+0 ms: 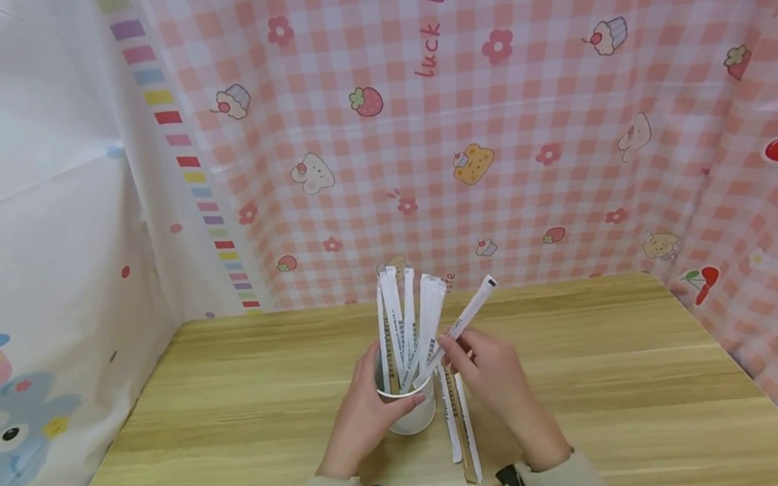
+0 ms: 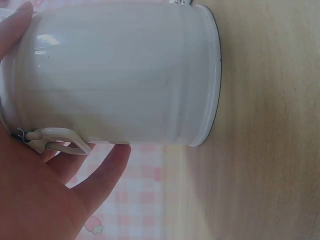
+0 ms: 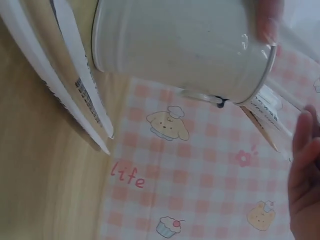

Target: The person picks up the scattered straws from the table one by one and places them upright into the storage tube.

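Note:
A white enamel-look cup (image 1: pixel 415 421) with small side loops stands upright on the table. My left hand (image 1: pixel 359 419) grips it near the rim, thumb across the front; the left wrist view shows fingers against the cup's wall (image 2: pixel 120 70). Several slim, printed white paper-wrapped sticks (image 1: pixel 393 304) stand in the cup, leaning different ways. My right hand (image 1: pixel 501 376) pinches another paper-wrapped stick (image 1: pixel 476 302) between thumb and fingers. That stick tilts up to the right, its lower end at the cup's mouth; whether it is inside cannot be told.
A few more wrapped sticks (image 1: pixel 471 436), one of them brown, lie on the wooden table (image 1: pixel 237 411) just right of the cup, between my forearms. Behind the table hangs a pink checked cloth (image 1: pixel 414 133); a white patterned cloth (image 1: pixel 47 226) hangs at the left.

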Tool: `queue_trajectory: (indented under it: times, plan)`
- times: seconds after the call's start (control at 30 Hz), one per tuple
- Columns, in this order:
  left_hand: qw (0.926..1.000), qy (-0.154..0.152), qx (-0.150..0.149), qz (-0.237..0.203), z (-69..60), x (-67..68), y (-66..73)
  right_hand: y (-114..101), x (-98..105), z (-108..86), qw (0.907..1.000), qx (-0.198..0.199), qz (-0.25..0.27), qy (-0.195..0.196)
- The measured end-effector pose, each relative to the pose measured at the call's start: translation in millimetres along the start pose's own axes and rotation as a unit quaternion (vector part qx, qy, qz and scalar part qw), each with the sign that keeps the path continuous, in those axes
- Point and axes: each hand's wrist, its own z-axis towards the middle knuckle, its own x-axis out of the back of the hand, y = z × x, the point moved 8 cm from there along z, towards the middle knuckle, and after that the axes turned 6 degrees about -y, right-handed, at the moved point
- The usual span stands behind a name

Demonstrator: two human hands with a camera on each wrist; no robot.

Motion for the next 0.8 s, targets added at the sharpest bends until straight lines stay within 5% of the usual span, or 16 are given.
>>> queue_trajectory:
  times: [0.2, 0.33, 0.63, 0.8]
  plan:
    - [1.0000, -0.003, -0.006, -0.004, -0.1, 0.8, 1.4, 2.7, -32.8, -2.9, 0.9882, -0.028, -0.112, -0.100]
    - [1.0000, -0.004, -0.003, -0.004, -0.4, 0.7, 1.9, 3.1, -46.1, -6.7, 0.9767, -0.040, -0.165, -0.131]
    - [1.0000, 0.000, -0.007, -0.001, 0.5, 0.1, 1.7, 16.9, -39.5, -7.3, 0.9685, -0.112, -0.137, -0.175]
    - [1.0000, 0.000, -0.003, 0.000, -0.7, 0.7, 1.4, 30.5, -26.9, -6.7, 0.9698, -0.142, -0.119, -0.159]
